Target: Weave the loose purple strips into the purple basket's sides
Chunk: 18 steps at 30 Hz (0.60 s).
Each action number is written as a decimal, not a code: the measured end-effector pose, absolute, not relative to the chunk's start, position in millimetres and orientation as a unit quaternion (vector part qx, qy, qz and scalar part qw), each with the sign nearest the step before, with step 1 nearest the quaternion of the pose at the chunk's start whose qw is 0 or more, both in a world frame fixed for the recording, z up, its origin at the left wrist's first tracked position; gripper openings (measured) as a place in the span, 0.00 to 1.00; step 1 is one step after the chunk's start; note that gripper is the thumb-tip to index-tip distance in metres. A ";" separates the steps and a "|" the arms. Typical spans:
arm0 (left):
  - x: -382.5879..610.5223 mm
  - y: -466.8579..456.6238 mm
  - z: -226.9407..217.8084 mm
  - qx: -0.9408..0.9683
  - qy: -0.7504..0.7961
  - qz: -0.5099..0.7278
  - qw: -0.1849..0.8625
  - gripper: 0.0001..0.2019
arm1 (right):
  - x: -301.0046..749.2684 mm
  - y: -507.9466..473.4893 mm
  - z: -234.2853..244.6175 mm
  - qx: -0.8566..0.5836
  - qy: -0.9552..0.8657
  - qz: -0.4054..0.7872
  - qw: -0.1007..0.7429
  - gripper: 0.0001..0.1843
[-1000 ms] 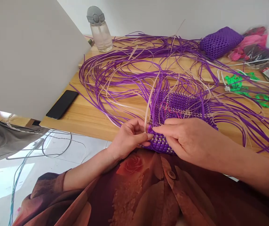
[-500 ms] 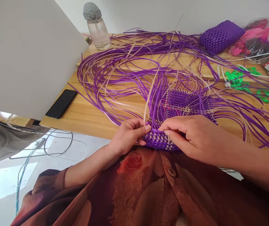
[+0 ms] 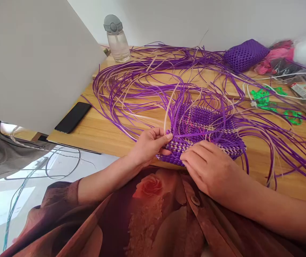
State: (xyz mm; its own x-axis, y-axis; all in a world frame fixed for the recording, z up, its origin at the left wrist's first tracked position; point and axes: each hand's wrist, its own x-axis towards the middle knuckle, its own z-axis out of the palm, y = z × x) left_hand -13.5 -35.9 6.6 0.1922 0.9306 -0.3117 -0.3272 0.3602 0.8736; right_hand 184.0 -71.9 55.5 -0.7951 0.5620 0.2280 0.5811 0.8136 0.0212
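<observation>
Mostly beyond right hand [image 3: 206, 167]: purple weaving [image 3: 203, 116], edge in left hand [image 3: 151, 145]

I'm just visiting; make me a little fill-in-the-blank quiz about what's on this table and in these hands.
1. The phone on the table is ____ in colour.
2. The bottle has a ____ lid.
3. Apart from pale ones, most loose strips are ____.
4. The hand at the weave's near left corner is the person's ____ one.

Missing words: black; grey; purple; left.

A purple-and-beige woven piece [image 3: 203, 117] lies just right of the frame's centre, long loose strands [image 3: 180, 93] spreading leftward and rightward.
</observation>
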 end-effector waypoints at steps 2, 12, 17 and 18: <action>-13.6 -36.4 6.2 0.358 0.457 0.449 0.679 0.16 | 186.6 -76.6 62.1 -0.292 -0.947 -0.037 0.130 0.13; -13.0 -36.9 6.2 0.376 0.468 0.451 0.660 0.14 | 176.3 -73.1 105.4 -0.229 -0.960 -0.159 0.025 0.13; -14.8 -37.5 4.7 0.368 0.467 0.458 0.661 0.15 | 169.8 -65.4 121.7 -0.194 -0.966 -0.170 0.032 0.14; -15.1 -37.2 4.9 0.367 0.470 0.457 0.660 0.15 | 168.7 -66.1 121.7 -0.189 -0.967 -0.166 0.031 0.13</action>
State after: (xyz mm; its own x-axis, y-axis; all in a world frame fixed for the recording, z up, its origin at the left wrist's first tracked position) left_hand -15.1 -37.2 4.9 0.1406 0.9484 -0.2841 -0.2593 0.3122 0.9139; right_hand 168.7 -66.1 121.7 -0.9266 0.3553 0.1230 0.3759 0.8733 0.3100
